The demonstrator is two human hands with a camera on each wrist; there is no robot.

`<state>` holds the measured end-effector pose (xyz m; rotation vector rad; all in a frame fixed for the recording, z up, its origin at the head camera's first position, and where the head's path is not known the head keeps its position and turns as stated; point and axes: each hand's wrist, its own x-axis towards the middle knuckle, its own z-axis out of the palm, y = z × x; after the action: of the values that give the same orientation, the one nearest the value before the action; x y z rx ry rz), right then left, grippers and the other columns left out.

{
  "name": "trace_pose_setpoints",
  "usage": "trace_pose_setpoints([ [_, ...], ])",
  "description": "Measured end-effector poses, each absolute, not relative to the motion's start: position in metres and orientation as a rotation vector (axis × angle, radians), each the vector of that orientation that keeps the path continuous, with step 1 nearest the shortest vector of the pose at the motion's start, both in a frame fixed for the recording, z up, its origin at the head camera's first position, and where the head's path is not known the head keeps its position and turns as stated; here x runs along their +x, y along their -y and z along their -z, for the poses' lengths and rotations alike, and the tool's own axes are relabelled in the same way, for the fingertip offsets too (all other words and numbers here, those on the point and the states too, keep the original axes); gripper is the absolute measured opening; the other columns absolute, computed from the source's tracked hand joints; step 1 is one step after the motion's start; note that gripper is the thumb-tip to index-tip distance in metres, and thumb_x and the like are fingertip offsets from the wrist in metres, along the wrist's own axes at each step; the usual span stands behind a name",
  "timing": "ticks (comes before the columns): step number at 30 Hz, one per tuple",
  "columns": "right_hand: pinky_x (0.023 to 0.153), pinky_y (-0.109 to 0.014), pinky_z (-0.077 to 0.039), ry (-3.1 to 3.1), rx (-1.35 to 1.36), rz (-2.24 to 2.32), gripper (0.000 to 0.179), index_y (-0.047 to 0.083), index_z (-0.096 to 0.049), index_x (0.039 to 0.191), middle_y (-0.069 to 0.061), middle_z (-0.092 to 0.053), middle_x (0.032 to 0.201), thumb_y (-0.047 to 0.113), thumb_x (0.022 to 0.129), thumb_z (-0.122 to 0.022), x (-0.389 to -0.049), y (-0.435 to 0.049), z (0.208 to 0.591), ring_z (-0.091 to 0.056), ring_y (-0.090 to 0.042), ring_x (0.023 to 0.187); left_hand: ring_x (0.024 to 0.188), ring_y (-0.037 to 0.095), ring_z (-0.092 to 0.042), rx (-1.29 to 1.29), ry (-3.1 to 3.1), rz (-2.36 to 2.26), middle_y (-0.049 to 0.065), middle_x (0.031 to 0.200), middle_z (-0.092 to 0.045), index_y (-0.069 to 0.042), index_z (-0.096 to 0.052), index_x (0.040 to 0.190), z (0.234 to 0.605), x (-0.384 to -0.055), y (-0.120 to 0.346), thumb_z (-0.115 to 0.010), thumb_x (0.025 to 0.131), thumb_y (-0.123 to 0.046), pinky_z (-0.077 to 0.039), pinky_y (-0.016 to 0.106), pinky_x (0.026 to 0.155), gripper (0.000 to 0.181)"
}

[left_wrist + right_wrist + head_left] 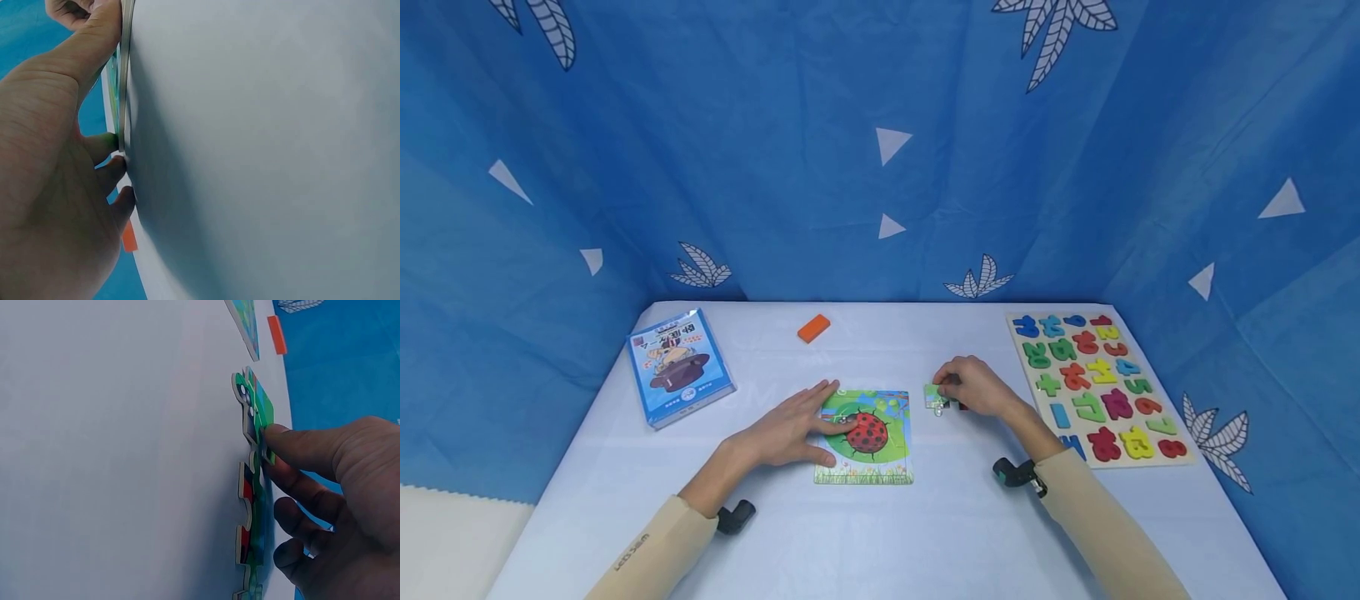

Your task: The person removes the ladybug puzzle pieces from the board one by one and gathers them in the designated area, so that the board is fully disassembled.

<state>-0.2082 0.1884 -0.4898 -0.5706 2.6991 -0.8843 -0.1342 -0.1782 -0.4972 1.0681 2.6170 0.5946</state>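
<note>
At the left end of the white tabletop (880,546), a blue box (673,400) with a cartoon figure and a dark hat on its face lies slightly turned, at ten o'clock from the ladybug puzzle (880,454). Next comes a beige sleeve (662,542) with lettering on it, a black device (739,517) at its wrist. From there the left hand (786,433) reaches in at the puzzle's nine o'clock side, its digits spread wide over the picture, one lying on the ladybug's dark head. An orange block (814,328) lies apart, at the puzzle's eleven o'clock. The puzzle itself rests flat near the middle, a red spotted beetle on a green oval, with grass along its six o'clock edge.

At the puzzle's two o'clock, near it but not touching, the right hand (981,387) pinches a green puzzle piece (933,395) between thumb and forefinger, a rounded tab pointing to six o'clock. Whether this piece touches the tabletop cannot be told. The right wrist view shows other puzzle pieces (242,542), red, black and green, in a row beside the fingers. Farthest right, toward three o'clock, lies a board of coloured numbers (1052,408).
</note>
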Motion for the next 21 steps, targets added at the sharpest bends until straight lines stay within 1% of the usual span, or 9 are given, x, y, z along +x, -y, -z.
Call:
trace_pose_setpoints([
  [8, 0.079, -0.033, -0.049, -2.7, -0.59, 0.875, 0.013, 0.014, -0.077, 0.101, 0.006, -0.066, 0.092, 0.007, 0.091, -0.073, -0.2105, -0.1886, 0.492, -0.057, -0.012, 0.085, 0.155, 0.037, -0.009, 1.061, -2.607, -0.59, 0.018, 0.168, -0.013, -0.033, -0.055, 0.145, 0.4965, -0.1347, 0.1783, -0.072, 0.085, -0.057, -0.017, 0.057, 0.122, 0.067],
  [14, 0.081, -0.033, -0.049, -2.705, -0.584, 0.861, 0.012, 0.015, -0.077, 0.101, 0.006, -0.066, 0.092, 0.008, 0.091, -0.073, -0.2097, -0.1878, 0.4907, -0.057, -0.013, 0.086, 0.155, 0.037, -0.009, 1.061, -2.608, -0.595, 0.018, 0.168, -0.013, -0.033, -0.055, 0.145, 0.4963, -0.134, 0.179, -0.072, 0.085, -0.056, -0.017, 0.057, 0.122, 0.066],
  [21, 0.079, -0.033, -0.049, -2.699, -0.564, 0.859, 0.013, 0.015, -0.076, 0.1, 0.005, -0.065, 0.092, 0.007, 0.091, -0.073, -0.208, -0.1882, 0.4888, -0.056, -0.014, 0.086, 0.155, 0.036, -0.01, 1.065, -2.611, -0.601, 0.018, 0.167, -0.013, -0.033, -0.054, 0.145, 0.4977, -0.1339, 0.1795, -0.073, 0.085, -0.055, -0.017, 0.056, 0.122, 0.066],
])
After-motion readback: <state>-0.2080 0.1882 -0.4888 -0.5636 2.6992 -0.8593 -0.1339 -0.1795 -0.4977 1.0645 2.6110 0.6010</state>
